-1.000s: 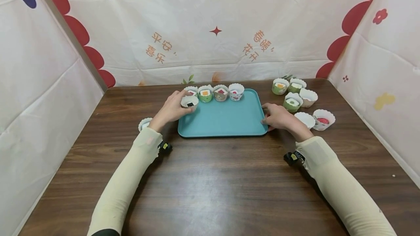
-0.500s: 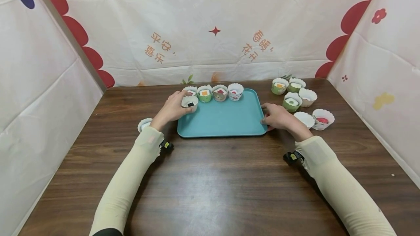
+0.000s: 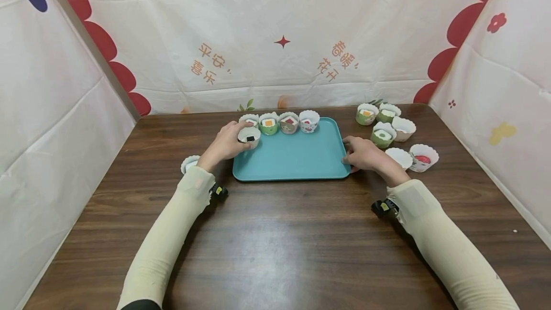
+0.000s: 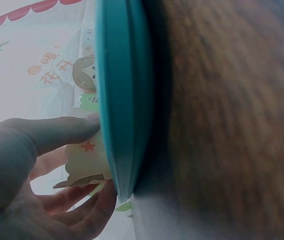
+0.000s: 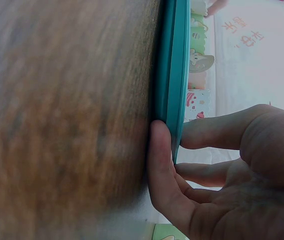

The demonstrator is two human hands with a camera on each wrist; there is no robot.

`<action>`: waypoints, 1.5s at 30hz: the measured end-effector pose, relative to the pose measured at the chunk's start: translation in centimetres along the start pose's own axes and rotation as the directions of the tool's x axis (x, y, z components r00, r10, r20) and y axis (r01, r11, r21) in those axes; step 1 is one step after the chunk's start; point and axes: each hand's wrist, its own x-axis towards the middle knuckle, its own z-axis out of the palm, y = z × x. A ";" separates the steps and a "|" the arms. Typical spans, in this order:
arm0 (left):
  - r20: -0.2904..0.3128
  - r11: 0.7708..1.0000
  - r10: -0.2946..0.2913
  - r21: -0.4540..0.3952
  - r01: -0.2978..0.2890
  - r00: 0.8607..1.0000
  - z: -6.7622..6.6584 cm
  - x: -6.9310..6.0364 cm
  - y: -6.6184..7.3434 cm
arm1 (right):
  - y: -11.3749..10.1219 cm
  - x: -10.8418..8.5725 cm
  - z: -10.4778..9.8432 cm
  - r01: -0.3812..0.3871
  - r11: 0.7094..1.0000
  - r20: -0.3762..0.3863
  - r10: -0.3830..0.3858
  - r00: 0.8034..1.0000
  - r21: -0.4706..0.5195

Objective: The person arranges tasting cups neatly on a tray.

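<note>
My left hand point(image 3: 225, 143) holds a pale paper baking cup point(image 3: 254, 143) with a black square in it, at the left end of a teal tray point(image 3: 297, 157). In the left wrist view, thumb and fingers lie around that cup point(image 4: 84, 160). Along the tray's back edge stand more cups, among them a green cup point(image 3: 269, 128) with an orange square. My right hand point(image 3: 366, 153) grips the tray's right edge. The right wrist view shows the thumb over the tray rim point(image 5: 174, 95) and a fingertip against its outer side.
Several cups stand on the table to the right, including a green cup point(image 3: 383, 135) and a white cup point(image 3: 424, 158) with something red inside. Another cup point(image 3: 188, 162) sits partly behind my left wrist. Printed cloth point(image 3: 258, 23) surrounds the brown table point(image 3: 267, 243).
</note>
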 end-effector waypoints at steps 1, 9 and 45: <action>0.002 1.000 -0.002 0.003 0.002 1.000 0.0 0.0 0.0 | 0.0 0.0 0.0 0.000 1.000 0.000 0.000 1.000 0.001; 0.029 1.000 -0.018 0.023 0.017 0.999 -0.2 0.1 0.0 | 0.0 0.0 0.0 0.002 1.000 -0.005 -0.002 1.000 0.001; 0.001 0.998 -0.031 -0.056 0.031 1.000 -1.8 -1.5 -0.3 | 0.1 0.2 0.3 -0.004 1.000 -0.013 0.004 1.000 -0.022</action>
